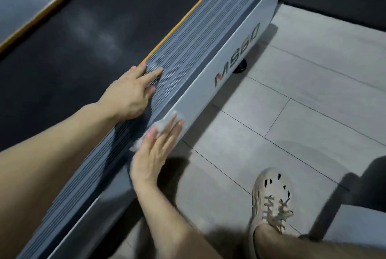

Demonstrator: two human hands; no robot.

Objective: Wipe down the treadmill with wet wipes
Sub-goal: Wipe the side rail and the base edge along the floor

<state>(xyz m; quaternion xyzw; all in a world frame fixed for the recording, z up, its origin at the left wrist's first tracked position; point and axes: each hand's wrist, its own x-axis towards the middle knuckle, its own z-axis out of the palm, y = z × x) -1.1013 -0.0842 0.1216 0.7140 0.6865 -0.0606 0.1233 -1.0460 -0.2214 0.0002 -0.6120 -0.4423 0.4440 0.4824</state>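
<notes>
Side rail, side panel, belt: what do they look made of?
Side rail: probably moulded plastic or rubber, matte grey, fine lengthwise ribs. Side panel: smooth painted metal or plastic, cannot tell which; satin sheen. Belt: dark rubbery sheet, matte with soft glare patches.

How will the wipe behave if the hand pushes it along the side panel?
The wipe looks thin and crumpled, so probably floppy and light. Under the flat right hand it may bunch up. The panel looks smooth, so it should glide.

Dim indoor light, soft blur, wide-angle edges
</notes>
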